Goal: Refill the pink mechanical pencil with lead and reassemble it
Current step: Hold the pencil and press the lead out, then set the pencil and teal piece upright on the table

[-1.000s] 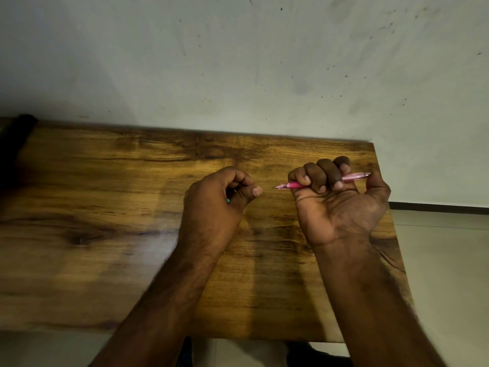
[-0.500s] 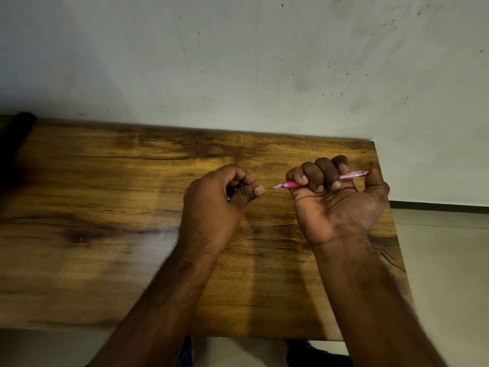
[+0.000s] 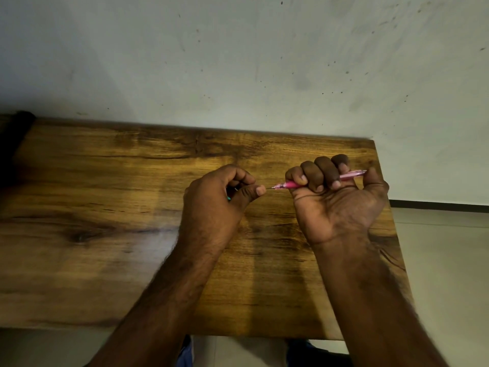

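My right hand [image 3: 336, 197] grips the pink mechanical pencil [image 3: 289, 184] in a fist, palm up, above the wooden table [image 3: 105, 207]. The pencil lies level, its tip pointing left and its clear rear end sticking out near my thumb. A thin dark lead [image 3: 270, 188] runs from the pencil's tip to my left hand [image 3: 217, 200], whose thumb and forefinger pinch its other end. A small teal object [image 3: 229, 198] shows inside the curled left fingers; most of it is hidden.
The table stands against a pale, speckled wall [image 3: 238, 62]. Its right edge [image 3: 386, 207] borders a light floor, and its near edge is just below my forearms. A dark object [image 3: 13, 144] sits at the far left corner.
The two hands have come closer together. My left thumb and forefinger now meet the pencil's tip through the thin lead, where a gap showed before.
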{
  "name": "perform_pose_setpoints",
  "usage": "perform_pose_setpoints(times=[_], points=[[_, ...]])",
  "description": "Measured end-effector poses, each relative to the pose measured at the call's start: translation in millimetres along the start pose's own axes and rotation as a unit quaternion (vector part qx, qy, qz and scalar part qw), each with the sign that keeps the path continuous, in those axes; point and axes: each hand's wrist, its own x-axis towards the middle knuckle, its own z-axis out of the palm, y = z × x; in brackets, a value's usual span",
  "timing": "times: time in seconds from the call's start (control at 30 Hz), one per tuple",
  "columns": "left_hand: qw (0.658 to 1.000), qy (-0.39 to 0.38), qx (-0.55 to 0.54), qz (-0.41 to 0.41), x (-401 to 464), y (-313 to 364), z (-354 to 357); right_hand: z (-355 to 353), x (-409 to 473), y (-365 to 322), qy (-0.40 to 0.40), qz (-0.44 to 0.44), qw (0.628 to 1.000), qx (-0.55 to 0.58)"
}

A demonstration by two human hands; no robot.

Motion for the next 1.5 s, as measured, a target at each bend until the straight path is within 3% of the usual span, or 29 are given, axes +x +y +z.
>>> perform_pose_setpoints(times=[0.73, 1.07, 1.33, 1.5], points=[[0.999, 0.005, 0.037, -0.024, 5.3, -5.3, -10.0, -1.1, 0.2, -0.3, -0.008, 0.028, 1.000, -0.007], [0.994, -0.016, 0.090, -0.064, 9.9, -14.7, -27.3, 5.4, 3.7, 13.7, 0.078, 0.050, 0.978, -0.189], [0.990, -0.025, 0.110, -0.085, 8.0, -11.3, -24.6, 1.9, -0.8, 21.6, 0.077, -0.003, 0.916, -0.394], [0.987, -0.024, 0.124, -0.098, 7.3, -10.4, -21.4, -7.4, 1.6, 28.4, 0.067, -0.068, 0.796, -0.597]])
